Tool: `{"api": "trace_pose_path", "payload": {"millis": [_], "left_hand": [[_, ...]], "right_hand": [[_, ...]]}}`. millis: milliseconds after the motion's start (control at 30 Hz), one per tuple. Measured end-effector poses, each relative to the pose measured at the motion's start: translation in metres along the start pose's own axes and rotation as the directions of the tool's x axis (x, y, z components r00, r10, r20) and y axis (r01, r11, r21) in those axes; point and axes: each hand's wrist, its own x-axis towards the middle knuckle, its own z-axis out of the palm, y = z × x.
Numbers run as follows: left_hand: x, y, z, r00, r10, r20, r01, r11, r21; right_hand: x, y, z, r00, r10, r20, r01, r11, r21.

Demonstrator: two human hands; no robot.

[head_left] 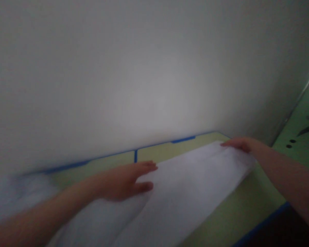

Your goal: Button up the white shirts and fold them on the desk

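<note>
white cloth sheet, lower centre | left hand on it, fingers parted | right hand, centre right, at its corner, cannot tell grip

- White cloth, cut off at the bottom.
- Yellow-green surface, partly hidden beneath it.
- Left hand, blurred; its forearm cut off at left.
- Right forearm, cut off at right.
- Green panel, cut off at right; its dark marks too blurred to identify.
</note>
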Motion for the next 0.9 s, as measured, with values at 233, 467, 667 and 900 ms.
{"api": "trace_pose_path", "payload": {"millis": [233,467,667,900], "left_hand": [[-0.025,0.004,0.028,0.994,0.113,0.012,-0.113,0.990,0.083],[0.027,0.020,0.104,0.976,0.202,-0.084,-0.185,0.966,0.180],[0.017,0.013,0.095,0.975,0.218,-0.043,-0.208,0.964,0.168],[-0.083,-0.030,0.035,0.999,-0.003,-0.041,0.010,0.986,0.166]], "right_hand": [[-0.052,-0.046,-0.009,0.993,-0.010,0.121,0.001,0.997,0.077],[-0.118,-0.116,0.007,0.972,-0.180,0.152,0.205,0.965,-0.164],[-0.177,-0.193,0.046,0.892,-0.377,0.250,0.450,0.677,-0.583],[-0.216,-0.262,0.148,0.751,-0.578,0.319,0.624,0.462,-0.630]]}}
